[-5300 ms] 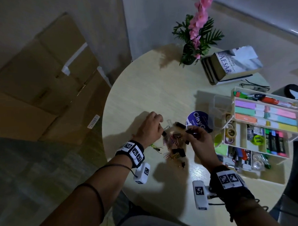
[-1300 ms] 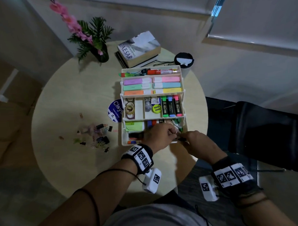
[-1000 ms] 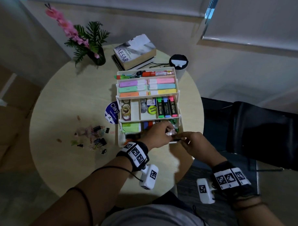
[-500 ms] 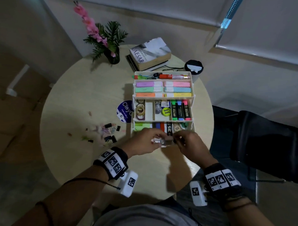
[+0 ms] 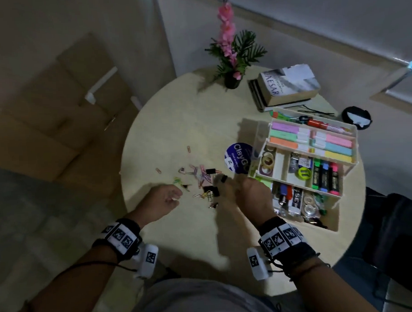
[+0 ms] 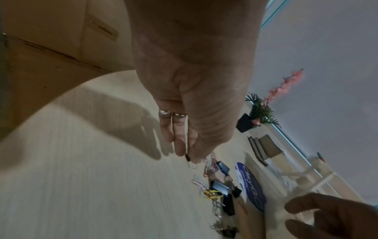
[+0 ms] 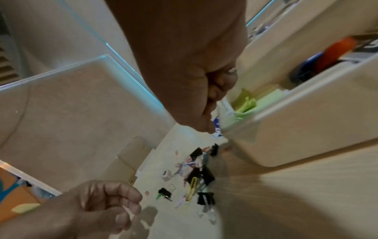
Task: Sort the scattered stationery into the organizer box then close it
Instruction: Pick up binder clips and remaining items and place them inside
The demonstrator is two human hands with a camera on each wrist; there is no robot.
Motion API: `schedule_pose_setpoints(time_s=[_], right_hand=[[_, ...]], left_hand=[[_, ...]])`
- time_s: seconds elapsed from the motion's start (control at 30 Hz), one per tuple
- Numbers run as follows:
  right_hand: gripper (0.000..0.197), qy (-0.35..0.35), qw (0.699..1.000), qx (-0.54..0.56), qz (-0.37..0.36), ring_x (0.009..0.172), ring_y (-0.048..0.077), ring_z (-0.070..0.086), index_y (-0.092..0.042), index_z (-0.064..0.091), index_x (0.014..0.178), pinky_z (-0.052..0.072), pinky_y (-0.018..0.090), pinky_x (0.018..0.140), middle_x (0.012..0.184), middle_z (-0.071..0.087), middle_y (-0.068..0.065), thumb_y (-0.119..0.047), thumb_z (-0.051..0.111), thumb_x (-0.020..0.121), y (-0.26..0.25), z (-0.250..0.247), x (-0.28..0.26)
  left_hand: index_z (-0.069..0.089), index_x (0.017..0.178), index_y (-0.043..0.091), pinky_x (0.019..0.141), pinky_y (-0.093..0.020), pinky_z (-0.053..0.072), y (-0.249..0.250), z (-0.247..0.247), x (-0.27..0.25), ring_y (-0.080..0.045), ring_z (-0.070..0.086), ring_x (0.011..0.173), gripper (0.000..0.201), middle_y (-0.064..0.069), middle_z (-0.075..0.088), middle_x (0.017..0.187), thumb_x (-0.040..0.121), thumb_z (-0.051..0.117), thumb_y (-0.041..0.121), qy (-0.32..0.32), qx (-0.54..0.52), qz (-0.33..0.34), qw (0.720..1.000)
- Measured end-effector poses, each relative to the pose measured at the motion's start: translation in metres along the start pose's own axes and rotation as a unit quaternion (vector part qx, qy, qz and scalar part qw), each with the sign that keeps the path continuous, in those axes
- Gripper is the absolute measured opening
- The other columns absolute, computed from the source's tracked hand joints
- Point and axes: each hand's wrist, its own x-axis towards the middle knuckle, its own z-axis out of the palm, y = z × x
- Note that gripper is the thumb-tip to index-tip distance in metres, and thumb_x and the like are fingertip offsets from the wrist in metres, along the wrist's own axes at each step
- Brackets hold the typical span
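Both hands over scattered coloured paper clips and black binder clips (image 5: 204, 181) on round beige bench (image 5: 176, 124).
Left hand (image 5: 163, 200) fingers (image 6: 180, 137) loosely curled just left of pile; right hand (image 5: 246, 196) fingers curled above it, grip unclear.

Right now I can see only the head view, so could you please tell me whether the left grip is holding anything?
Observer: Yes. In the left wrist view the left grip pinches a small dark piece at its fingertips. I cannot tell what the piece is.
Operator: Thank you. And how do the right grip's fingers lie?
Observer: In the right wrist view the right grip has its fingers curled into the palm, close beside the corner of the organizer box. I see nothing held in them.
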Motion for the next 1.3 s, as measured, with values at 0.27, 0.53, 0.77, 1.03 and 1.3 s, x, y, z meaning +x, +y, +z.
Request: schedule_pose_setpoints(time_s=[0.27, 0.53, 0.77, 1.03, 1.3], right_hand=[[0.065, -0.107, 0.99, 0.068, -0.065, 0.103, 0.034, 0.068, -0.021, 0.043, 0.152, 0.06, 0.041, 0.082, 0.133, 0.055, 0.013, -0.012, 0.067, 0.092, -0.04, 0.054, 0.01], [0.041, -0.048, 0.992, 0.118, -0.026, 0.085, 0.039, 0.067, -0.004, 0.052, 0.14, 0.059, 0.045, 0.076, 0.114, 0.057, 0.018, -0.006, 0.058, 0.099, -0.044, 0.072, -0.001], [0.03, -0.007, 0.993, 0.116, -0.014, 0.079, 0.031, 0.066, -0.005, 0.063, 0.12, 0.061, 0.042, 0.07, 0.107, 0.057, 0.012, -0.006, 0.07, 0.091, -0.046, 0.075, -0.003], [0.012, 0.002, 0.995, 0.097, 0.036, 0.083, 0.034, 0.066, -0.005, 0.057, 0.107, 0.051, 0.038, 0.067, 0.1, 0.065, 0.016, -0.007, 0.059, 0.095, -0.051, 0.081, 0.006], [0.02, -0.034, 0.99, 0.128, 0.042, 0.087, 0.035, 0.062, -0.002, 0.056, 0.112, 0.055, 0.045, 0.075, 0.11, 0.058, 0.018, -0.002, 0.057, 0.093, -0.047, 0.08, 0.011]], left_hand=[[0.064, 0.131, 0.023, 0.093, -0.033, 0.053, 0.004, 0.01, 0.026, -0.016, 0.06, 0.114, 0.044, 0.006, 0.059, 0.13, 0.093, 0.062, 0.0, -0.047, 0.183, 0.163, 0.968], [0.057, 0.133, 0.018, 0.092, -0.047, 0.051, 0.053, 0.024, 0.058, -0.033, 0.051, 0.125, 0.055, -0.001, 0.052, 0.146, 0.084, 0.059, -0.004, -0.105, 0.428, 0.378, 0.815], [0.045, 0.133, 0.027, 0.088, -0.052, 0.05, 0.06, 0.016, 0.06, -0.036, 0.058, 0.113, 0.049, -0.004, 0.067, 0.121, 0.089, 0.03, 0.012, -0.115, 0.468, 0.376, 0.791], [0.06, 0.134, 0.02, 0.113, -0.054, 0.027, 0.061, 0.03, 0.06, -0.032, 0.044, 0.133, 0.039, -0.003, 0.058, 0.14, 0.099, 0.054, 0.006, -0.102, 0.475, 0.327, 0.811], [0.06, 0.12, 0.021, 0.088, -0.039, 0.049, 0.055, 0.026, 0.064, -0.02, 0.055, 0.105, 0.038, -0.001, 0.058, 0.116, 0.084, 0.073, 0.025, -0.153, 0.344, 0.309, 0.873]])
